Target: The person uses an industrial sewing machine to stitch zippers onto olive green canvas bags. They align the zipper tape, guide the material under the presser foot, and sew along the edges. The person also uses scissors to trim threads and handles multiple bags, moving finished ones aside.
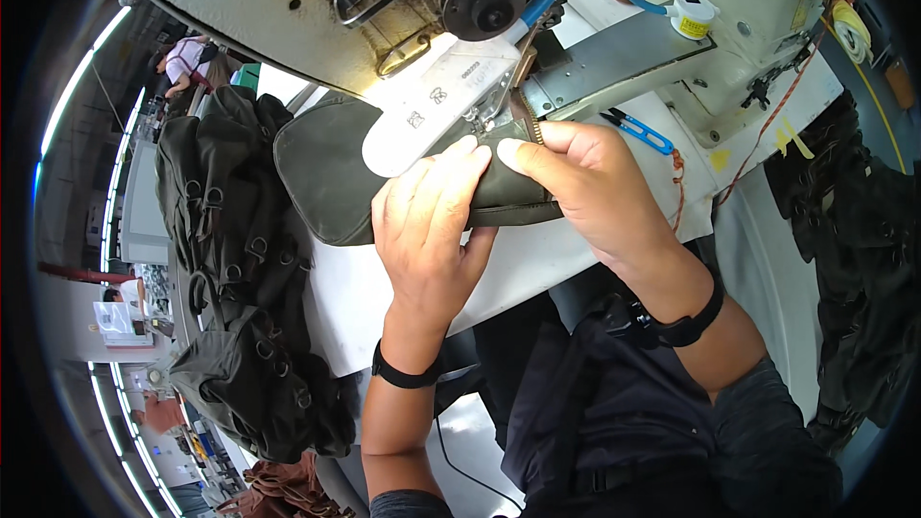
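Observation:
A dark green bag piece (331,173) lies under the head of a sewing machine (269,10). My left hand (432,221) rests its long fingers close together on top of it, the thumb at its lower edge with its tip hidden, so the hand is closed on the piece. With thumb and fingers my right hand (595,182) pinches the piece beside a brass-toothed zipper (528,117). Both sets of fingertips are close to the presser foot (480,118). A white rounded guard (422,115) partly covers the piece.
Blue thread snips (643,131) lie on the white table (374,297) right of my right hand. Dark bags with metal rings (240,259) are heaped at the left; more dark pieces (854,278) hang at the right. A red cord (767,120) crosses the machine's right side.

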Tool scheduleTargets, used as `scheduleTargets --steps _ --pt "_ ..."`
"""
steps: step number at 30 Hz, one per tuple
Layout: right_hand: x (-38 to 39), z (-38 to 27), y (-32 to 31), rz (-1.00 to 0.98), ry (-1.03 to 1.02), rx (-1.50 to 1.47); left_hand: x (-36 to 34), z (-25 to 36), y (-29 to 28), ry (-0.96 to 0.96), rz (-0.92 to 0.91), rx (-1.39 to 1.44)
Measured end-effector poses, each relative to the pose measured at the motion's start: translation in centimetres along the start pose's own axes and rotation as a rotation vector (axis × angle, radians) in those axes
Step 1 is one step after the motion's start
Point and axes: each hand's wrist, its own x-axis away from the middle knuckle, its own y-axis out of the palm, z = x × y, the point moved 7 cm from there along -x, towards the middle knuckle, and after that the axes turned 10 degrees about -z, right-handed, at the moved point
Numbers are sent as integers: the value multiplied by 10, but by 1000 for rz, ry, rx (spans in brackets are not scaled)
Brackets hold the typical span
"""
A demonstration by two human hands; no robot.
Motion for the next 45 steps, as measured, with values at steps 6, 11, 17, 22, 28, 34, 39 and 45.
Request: scheduleTargets --steps 6,11,17,22,28,34,39,45 --pt "-3 -2 -6 70 18 54 -5 -3 -1 15 -32 -1" --pt "-8 0 -11 103 -57 216 -5 -4 -3 21 -26 4" --pt "-10 -11 -11 116 -86 378 -6 -7 -4 21 -16 18" --pt "-9 -14 -11 75 -51 444 -7 -7 -6 29 -25 32" --pt "1 -48 -12 207 -212 854 -1 -10 -3 16 -72 5" --pt "-21 -50 -6 -87 -9 349 -3 -18 -9 133 -86 -179" --pt "-14 -71 4 -176 97 100 -3 -13 -11 180 -42 -214" --pt "-3 -49 -7 191 -354 812 -3 -5 -9 75 -32 -133"
